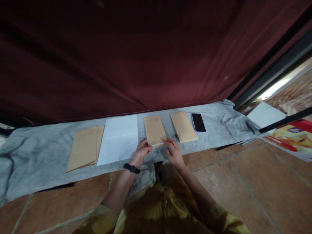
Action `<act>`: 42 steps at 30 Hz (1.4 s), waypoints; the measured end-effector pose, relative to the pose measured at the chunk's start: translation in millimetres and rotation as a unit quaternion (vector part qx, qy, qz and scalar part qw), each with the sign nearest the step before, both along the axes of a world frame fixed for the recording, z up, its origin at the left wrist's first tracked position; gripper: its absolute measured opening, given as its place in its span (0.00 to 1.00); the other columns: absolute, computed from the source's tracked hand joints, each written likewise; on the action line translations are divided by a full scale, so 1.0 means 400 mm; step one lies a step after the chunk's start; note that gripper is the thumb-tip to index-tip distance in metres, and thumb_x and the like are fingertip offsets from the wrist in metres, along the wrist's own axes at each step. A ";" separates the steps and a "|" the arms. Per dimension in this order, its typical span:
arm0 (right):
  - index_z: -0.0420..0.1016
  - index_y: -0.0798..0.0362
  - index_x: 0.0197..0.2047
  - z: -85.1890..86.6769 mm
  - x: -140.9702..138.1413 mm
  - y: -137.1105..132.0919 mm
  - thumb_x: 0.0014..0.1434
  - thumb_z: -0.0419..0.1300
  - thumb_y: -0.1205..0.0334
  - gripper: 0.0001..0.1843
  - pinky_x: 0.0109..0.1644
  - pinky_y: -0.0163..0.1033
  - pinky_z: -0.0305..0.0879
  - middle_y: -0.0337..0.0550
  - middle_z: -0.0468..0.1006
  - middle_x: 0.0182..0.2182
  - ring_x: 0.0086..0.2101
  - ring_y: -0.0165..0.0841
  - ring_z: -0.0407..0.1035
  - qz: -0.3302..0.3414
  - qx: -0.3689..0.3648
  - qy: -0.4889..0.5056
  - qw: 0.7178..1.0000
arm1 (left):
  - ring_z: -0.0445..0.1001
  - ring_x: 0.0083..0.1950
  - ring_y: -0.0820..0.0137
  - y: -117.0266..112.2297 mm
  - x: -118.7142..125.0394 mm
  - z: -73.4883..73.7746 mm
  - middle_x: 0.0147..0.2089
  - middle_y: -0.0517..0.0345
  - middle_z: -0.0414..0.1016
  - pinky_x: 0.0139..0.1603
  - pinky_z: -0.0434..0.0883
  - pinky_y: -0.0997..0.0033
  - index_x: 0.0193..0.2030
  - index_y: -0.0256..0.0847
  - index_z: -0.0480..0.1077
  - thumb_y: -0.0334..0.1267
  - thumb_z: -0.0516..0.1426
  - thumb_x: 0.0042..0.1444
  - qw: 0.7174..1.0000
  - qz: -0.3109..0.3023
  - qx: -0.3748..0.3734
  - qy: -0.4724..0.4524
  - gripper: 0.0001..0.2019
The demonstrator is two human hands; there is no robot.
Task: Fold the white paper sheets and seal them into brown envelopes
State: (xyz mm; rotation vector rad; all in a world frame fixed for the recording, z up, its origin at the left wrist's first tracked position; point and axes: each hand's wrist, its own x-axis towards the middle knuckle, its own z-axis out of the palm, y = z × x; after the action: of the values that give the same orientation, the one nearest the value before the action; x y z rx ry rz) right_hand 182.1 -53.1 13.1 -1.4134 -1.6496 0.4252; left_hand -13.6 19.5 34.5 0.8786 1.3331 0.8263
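A brown paper envelope [154, 130] lies in front of me on the grey cloth. My left hand [141, 151] grips its near left corner between thumb and fingers; a dark band circles that wrist. At the near right corner my right hand [174, 152] has its fingers closed on the edge. Between the two hands, a white strip [159, 143] shows along the envelope's near end; whether it is paper or part of the flap, I cannot tell. To the left lies white paper [119, 138], and to the right rests a second brown envelope [183, 126].
Overlapping brown envelopes [83, 148] lie at the left. A phone [198, 123] is on the right of the grey cloth [216, 120]. Dark red fabric [156, 65] rises behind the cloth. A red and yellow package [292, 136] is at far right, above the tiled floor [234, 182].
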 end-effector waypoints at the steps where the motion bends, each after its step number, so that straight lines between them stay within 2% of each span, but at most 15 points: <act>1: 0.73 0.49 0.57 -0.004 0.004 0.005 0.66 0.52 0.67 0.19 0.64 0.51 0.61 0.50 0.73 0.58 0.59 0.41 0.65 0.019 0.004 -0.035 0.999 | 0.67 0.21 0.75 0.000 -0.002 0.001 0.21 0.66 0.70 0.22 0.61 0.77 0.44 0.37 0.75 0.30 0.64 0.35 1.000 0.001 0.000 0.004 0.23; 7: 0.75 0.48 0.57 -0.040 0.020 0.021 0.67 0.52 0.69 0.19 0.60 0.49 0.63 0.50 0.75 0.57 0.56 0.41 0.67 0.060 0.001 -0.146 0.987 | 0.63 0.18 0.77 -0.008 -0.004 -0.006 0.19 0.70 0.67 0.20 0.57 0.78 0.45 0.38 0.73 0.27 0.62 0.36 0.999 0.023 -0.001 0.039 0.24; 12: 0.72 0.50 0.62 -0.031 0.027 0.020 0.70 0.50 0.67 0.20 0.60 0.48 0.61 0.49 0.77 0.55 0.53 0.40 0.69 0.094 -0.008 -0.187 0.978 | 0.64 0.17 0.77 -0.023 0.006 -0.006 0.23 0.70 0.71 0.20 0.58 0.78 0.51 0.40 0.69 0.26 0.61 0.38 0.998 0.029 0.003 0.054 0.28; 18: 0.69 0.47 0.66 -0.010 0.035 0.025 0.71 0.53 0.59 0.22 0.62 0.49 0.59 0.49 0.73 0.60 0.58 0.41 0.65 0.121 0.002 -0.207 0.971 | 0.67 0.18 0.74 -0.026 -0.008 0.011 0.20 0.69 0.70 0.21 0.59 0.77 0.51 0.38 0.67 0.27 0.62 0.39 0.998 -0.010 -0.013 0.053 0.28; 24: 0.72 0.45 0.63 -0.026 0.032 0.024 0.72 0.52 0.60 0.20 0.62 0.49 0.60 0.48 0.74 0.59 0.56 0.41 0.66 0.127 -0.014 -0.217 0.968 | 0.65 0.17 0.77 -0.030 0.004 -0.007 0.22 0.71 0.70 0.20 0.58 0.78 0.53 0.41 0.66 0.26 0.63 0.39 0.996 -0.014 0.005 0.086 0.30; 28: 0.73 0.45 0.63 -0.031 0.032 0.021 0.72 0.52 0.62 0.20 0.61 0.49 0.60 0.47 0.74 0.59 0.55 0.40 0.67 0.123 -0.018 -0.213 0.969 | 0.66 0.20 0.74 -0.047 0.001 -0.019 0.23 0.71 0.69 0.24 0.61 0.76 0.56 0.43 0.66 0.27 0.63 0.43 0.990 0.007 0.042 0.137 0.30; 32: 0.73 0.43 0.63 -0.035 0.033 0.021 0.70 0.53 0.63 0.20 0.61 0.49 0.59 0.46 0.73 0.60 0.55 0.40 0.67 0.120 -0.026 -0.210 0.970 | 0.71 0.28 0.68 -0.082 -0.011 -0.009 0.28 0.64 0.70 0.33 0.66 0.70 0.57 0.42 0.69 0.31 0.62 0.52 0.953 -0.004 0.151 0.263 0.24; 35: 0.73 0.44 0.63 -0.041 0.033 0.021 0.70 0.53 0.63 0.20 0.61 0.48 0.59 0.45 0.73 0.60 0.55 0.40 0.67 0.116 -0.028 -0.210 0.971 | 0.75 0.43 0.62 -0.109 -0.014 -0.008 0.42 0.55 0.74 0.48 0.70 0.63 0.55 0.43 0.71 0.31 0.61 0.55 0.931 -0.023 0.216 0.294 0.20; 38: 0.74 0.45 0.61 -0.045 0.033 0.022 0.71 0.53 0.61 0.18 0.61 0.48 0.59 0.45 0.74 0.60 0.55 0.40 0.67 0.110 -0.026 -0.202 0.973 | 0.70 0.59 0.57 -0.123 -0.019 -0.025 0.56 0.49 0.72 0.63 0.66 0.56 0.53 0.44 0.73 0.29 0.60 0.56 0.884 -0.095 0.337 0.309 0.18; 40: 0.75 0.45 0.60 -0.047 0.032 0.022 0.71 0.54 0.61 0.18 0.61 0.48 0.60 0.45 0.75 0.59 0.55 0.40 0.68 0.108 -0.023 -0.193 0.975 | 0.67 0.62 0.56 -0.123 -0.025 -0.042 0.60 0.48 0.71 0.65 0.65 0.52 0.52 0.44 0.74 0.29 0.59 0.58 0.848 -0.144 0.394 0.325 0.16; 42: 0.75 0.45 0.59 -0.048 0.031 0.023 0.71 0.54 0.60 0.17 0.60 0.48 0.60 0.45 0.76 0.58 0.55 0.39 0.68 0.104 -0.022 -0.182 0.977 | 0.68 0.62 0.57 -0.118 -0.030 -0.055 0.60 0.49 0.72 0.65 0.66 0.51 0.52 0.44 0.74 0.30 0.59 0.59 0.834 -0.163 0.406 0.338 0.14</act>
State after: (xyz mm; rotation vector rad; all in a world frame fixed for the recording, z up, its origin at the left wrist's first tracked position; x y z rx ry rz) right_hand 194.7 -43.7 -6.1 -1.4170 -2.1084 0.3333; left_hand -25.7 -27.6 12.3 2.1702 1.3387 0.8397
